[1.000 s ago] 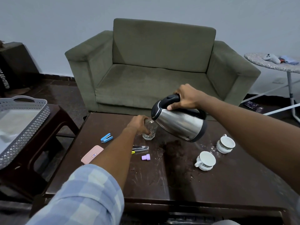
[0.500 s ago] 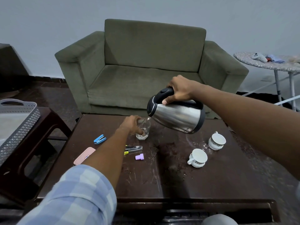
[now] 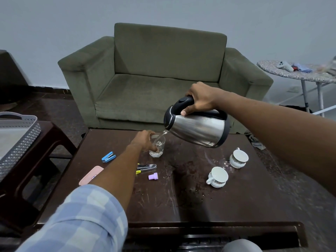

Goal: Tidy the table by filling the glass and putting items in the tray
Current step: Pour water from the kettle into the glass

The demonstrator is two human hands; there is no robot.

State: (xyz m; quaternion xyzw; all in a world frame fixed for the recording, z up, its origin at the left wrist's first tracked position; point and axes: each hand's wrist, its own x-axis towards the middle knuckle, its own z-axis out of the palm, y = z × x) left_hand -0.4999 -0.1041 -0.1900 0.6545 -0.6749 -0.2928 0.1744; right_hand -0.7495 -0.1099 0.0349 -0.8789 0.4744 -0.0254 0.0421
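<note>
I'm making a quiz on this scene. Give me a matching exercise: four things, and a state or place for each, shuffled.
Things:
1. steel electric kettle
2. clear drinking glass
3. grey perforated tray
4. small blue stapler

States:
A. on the side stool
B. tilted, pouring
C. lying loose on the table
D. steadied by the left hand

Pairs: 1-B, 2-D, 3-A, 4-C

The left arm wears a sleeve [image 3: 78, 219] of light blue and white check, in broad soft squares, rolled or pushed up to about the elbow, its edge loose around the arm; the left forearm and left hand [image 3: 144, 140] are bare; the right forearm and right hand [image 3: 200, 100] are bare too, with no sleeve in view; 2 hands, no rings, watch or gloves visible.
</note>
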